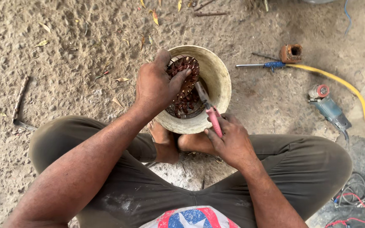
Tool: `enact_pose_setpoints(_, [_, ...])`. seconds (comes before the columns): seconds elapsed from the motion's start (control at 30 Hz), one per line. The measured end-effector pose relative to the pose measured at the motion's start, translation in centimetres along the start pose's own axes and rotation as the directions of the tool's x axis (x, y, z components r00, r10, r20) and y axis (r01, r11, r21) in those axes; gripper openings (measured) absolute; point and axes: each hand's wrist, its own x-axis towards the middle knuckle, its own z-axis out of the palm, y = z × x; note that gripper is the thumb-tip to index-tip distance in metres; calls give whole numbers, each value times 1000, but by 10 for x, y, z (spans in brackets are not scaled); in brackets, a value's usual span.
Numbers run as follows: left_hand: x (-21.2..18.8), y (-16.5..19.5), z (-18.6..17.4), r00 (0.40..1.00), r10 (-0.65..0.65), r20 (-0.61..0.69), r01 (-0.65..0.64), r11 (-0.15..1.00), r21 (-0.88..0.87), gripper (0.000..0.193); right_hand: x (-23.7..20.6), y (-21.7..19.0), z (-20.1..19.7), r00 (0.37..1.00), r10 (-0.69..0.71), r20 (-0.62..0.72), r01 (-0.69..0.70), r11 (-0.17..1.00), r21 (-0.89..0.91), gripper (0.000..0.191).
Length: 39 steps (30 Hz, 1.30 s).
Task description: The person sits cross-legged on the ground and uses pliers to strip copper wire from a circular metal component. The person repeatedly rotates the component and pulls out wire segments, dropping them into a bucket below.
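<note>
Head view, person seated cross-legged on sandy ground, both forearms extended forward. Left hand (156, 86) closed around the upper edge of a round wound stator (185, 86) with reddish-brown copper coils; thumb lies across the coil face, fingers wrap behind it, so the grip is firm and the hand mostly shut. The stator stands tilted on edge inside a pale, worn bucket (218, 80), directly beneath and in front of that hand; the bucket's near wall sits just ahead of the person's bare feet (178, 143). Right hand (229, 141) is curled shut on the pink handles of a pair of pliers (209, 110); the pliers run up and away from the hand, the metal nose reaching over the bucket rim to the lower right side of the stator. Whether the nose grips a wire cannot be told. Well to the right of the right hand: a blue angle grinder (329, 109) lying on the ground, a yellow hose (351, 89) curving past it, and further ahead a blue-handled screwdriver (262, 65) beside a small rusty-orange block (291, 52). Dry leaves scattered ahead of the left hand.
</note>
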Motion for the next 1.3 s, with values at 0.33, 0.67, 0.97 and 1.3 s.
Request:
enact_pose_setpoints(0.33, [-8,4,20,991,130,-10,-126,977,172,38,1,-8,8,1000,-15,-14,13,991,-135,42])
enact_pose_setpoints(0.67, [-14,-8,38,987,158,-9,-153,968,200,39,2,-17,11,1000,29,9,-28,997,-70,35])
enact_pose_setpoints(0.97, [-7,-4,22,997,77,-28,-76,996,53,36,4,-11,16,999,35,22,-36,998,46,31])
enact_pose_setpoints(1.3, [29,-36,-12,908,-385,-162,295,866,-404,31,-7,-6,9,993,-104,-50,112,972,205,28])
